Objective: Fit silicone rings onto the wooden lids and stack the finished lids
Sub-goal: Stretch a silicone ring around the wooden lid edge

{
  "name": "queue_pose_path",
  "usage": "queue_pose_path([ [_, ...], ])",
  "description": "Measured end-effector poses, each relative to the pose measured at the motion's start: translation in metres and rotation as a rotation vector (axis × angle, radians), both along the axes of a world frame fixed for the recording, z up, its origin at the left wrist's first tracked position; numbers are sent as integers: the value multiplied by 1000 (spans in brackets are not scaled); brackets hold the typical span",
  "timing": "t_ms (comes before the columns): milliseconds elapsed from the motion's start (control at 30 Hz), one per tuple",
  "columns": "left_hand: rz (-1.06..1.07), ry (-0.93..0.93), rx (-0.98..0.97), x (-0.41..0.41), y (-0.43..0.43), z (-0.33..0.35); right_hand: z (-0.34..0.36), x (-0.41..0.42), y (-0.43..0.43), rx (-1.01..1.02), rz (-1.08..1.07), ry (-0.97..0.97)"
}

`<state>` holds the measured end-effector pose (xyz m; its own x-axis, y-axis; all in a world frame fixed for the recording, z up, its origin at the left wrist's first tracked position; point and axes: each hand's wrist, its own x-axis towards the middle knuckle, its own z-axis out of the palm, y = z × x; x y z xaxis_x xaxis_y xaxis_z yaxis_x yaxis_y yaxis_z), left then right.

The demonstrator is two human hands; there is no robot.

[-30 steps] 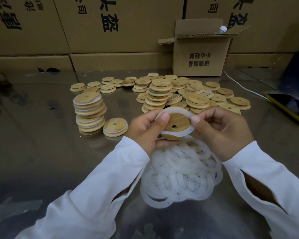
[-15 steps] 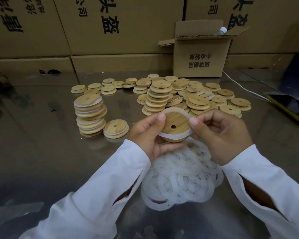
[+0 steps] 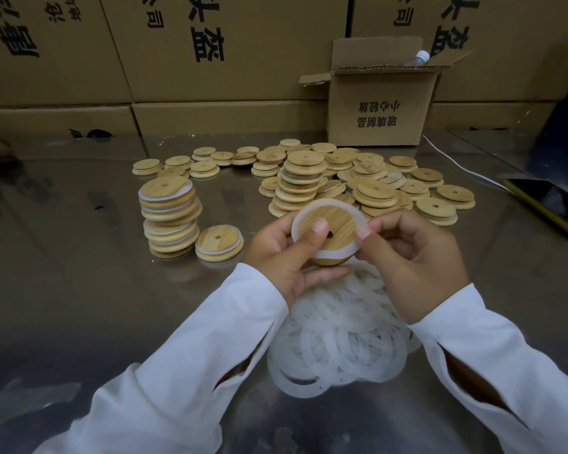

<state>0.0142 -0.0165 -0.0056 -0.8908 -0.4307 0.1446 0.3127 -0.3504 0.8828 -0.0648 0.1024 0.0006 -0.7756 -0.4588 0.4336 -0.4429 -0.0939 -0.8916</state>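
Straight beyond my fingers (image 3: 320,226), the small open carton (image 3: 379,106) carries two lines of black print, upside down to me: 小心轻放 on the upper line, 玻璃制品 on the lower. Farther back and to the left, the big carton (image 3: 230,70) shows large black 头盔, with smaller 公司 beside it, partly cut off at the top. The far-right carton (image 3: 512,44) repeats 头盔 and 公司. On the far-left carton (image 3: 63,67) the heavy characters are cropped and I cannot read them.
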Motion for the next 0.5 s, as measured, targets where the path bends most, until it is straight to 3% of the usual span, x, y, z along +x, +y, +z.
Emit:
queue_pose_path([
  [500,131,-12,-187,-2,-6,-8,0,-1,1,78,33,40],
])
